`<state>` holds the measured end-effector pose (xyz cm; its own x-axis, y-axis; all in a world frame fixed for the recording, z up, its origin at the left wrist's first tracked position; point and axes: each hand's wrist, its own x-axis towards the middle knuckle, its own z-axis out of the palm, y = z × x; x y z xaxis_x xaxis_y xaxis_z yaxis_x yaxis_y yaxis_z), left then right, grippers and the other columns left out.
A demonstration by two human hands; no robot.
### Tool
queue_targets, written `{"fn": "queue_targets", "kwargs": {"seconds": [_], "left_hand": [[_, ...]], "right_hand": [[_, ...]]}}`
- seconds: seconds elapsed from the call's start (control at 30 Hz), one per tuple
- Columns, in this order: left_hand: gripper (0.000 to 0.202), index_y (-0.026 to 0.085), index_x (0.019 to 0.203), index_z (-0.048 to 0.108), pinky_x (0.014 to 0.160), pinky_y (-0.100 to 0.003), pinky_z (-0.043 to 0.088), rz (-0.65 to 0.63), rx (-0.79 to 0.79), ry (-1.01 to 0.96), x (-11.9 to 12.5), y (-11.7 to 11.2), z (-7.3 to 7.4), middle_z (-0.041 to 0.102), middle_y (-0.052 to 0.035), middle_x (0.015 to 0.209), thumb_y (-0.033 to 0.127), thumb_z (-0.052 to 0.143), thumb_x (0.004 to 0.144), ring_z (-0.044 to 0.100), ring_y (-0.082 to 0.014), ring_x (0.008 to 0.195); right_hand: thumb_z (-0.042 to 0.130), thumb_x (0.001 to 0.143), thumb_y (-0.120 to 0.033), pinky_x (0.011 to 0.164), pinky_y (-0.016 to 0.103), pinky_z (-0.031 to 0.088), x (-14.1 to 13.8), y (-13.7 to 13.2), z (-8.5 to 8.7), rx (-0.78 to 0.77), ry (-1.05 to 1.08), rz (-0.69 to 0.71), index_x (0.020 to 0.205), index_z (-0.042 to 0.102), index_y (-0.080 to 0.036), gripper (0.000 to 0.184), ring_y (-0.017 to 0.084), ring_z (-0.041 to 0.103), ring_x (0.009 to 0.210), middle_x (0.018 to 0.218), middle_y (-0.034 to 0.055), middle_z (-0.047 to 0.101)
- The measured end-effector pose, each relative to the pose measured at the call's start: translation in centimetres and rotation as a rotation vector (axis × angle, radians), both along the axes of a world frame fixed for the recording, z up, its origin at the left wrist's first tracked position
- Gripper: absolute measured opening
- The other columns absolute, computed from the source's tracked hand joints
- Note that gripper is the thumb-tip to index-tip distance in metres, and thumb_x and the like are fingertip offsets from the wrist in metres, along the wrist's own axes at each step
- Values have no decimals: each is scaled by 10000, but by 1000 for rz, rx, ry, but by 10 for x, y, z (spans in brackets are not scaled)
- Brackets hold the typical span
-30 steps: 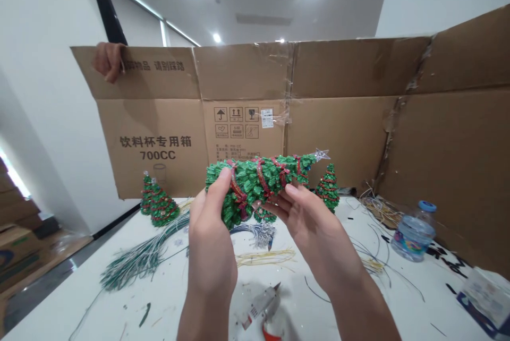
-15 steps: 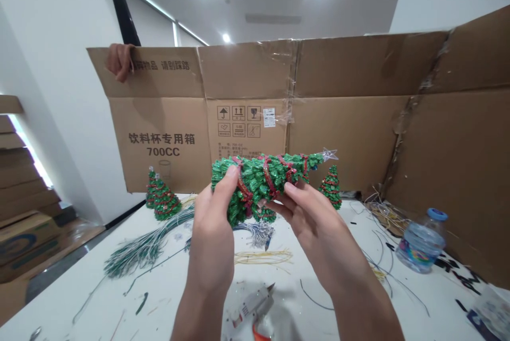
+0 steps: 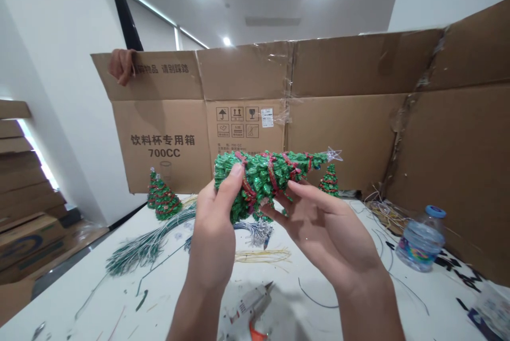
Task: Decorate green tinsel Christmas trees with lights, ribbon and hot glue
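I hold a small green tinsel Christmas tree [image 3: 266,173] sideways above the table, its clear star tip pointing right and red garland wound round it. My left hand [image 3: 213,232] grips the wide base, thumb pressed on the upper side. My right hand [image 3: 330,235] cups the tree from below near its middle, palm turned up, fingertips touching the foliage. Under my wrists a white glue gun [image 3: 249,309] lies on the white table [image 3: 119,309].
Finished little trees stand at the back left [image 3: 161,198] and behind the held tree [image 3: 329,180]. Green wire stems [image 3: 139,248], yellow wires [image 3: 261,256] and a water bottle [image 3: 418,240] lie about. A cardboard wall [image 3: 358,118] rings the table; another person's hand [image 3: 121,65] grips its top left.
My right hand has rolled palm up under the tree. The tree stays sideways in both hands; the view has shifted slightly.
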<state>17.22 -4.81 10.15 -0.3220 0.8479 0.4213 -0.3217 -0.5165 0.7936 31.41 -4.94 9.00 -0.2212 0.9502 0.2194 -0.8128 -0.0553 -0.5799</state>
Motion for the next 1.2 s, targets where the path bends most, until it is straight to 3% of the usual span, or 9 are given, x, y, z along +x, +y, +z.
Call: {"fn": "queue_targets", "kwargs": {"seconds": [0.33, 0.67, 0.93, 1.2], "left_hand": [[366, 221, 1145, 874, 1230, -551, 492, 16, -7, -8, 3, -7, 1, 827, -111, 1264, 508, 848, 918, 660, -390, 1397], [418, 212, 1111, 869, 1308, -546, 415, -95, 17, 30, 9, -5, 0, 818, -142, 1296, 556, 876, 874, 648, -412, 1446], [432, 197, 1093, 874, 1228, -561, 481, -91, 21, 47, 12, 0, -1, 827, -143, 1264, 574, 860, 884, 676, -430, 1380], [410, 227, 1193, 874, 1285, -583, 440, -101, 45, 74, 12, -2, -2, 814, -95, 1377, 549, 814, 946, 610, -430, 1495]], "right_hand": [[885, 873, -163, 1175, 550, 571, 4, 0, -1, 36, 15, 89, 899, 859, -309, 150, 285, 669, 1328, 1204, 4, 858], [827, 879, -76, 1128, 544, 604, 18, -1, -1, 54, 44, 83, 1023, 872, -304, 273, 263, 717, 1204, 1137, 21, 866], [910, 836, -117, 1158, 599, 568, 22, 3, -1, 28, 10, 49, 1070, 868, -328, 318, 311, 693, 1268, 1107, 10, 862], [964, 791, -108, 1240, 585, 490, 23, 3, 4, 21, 16, 68, 1134, 867, -358, 435, 305, 703, 1303, 1092, -6, 872]]}}
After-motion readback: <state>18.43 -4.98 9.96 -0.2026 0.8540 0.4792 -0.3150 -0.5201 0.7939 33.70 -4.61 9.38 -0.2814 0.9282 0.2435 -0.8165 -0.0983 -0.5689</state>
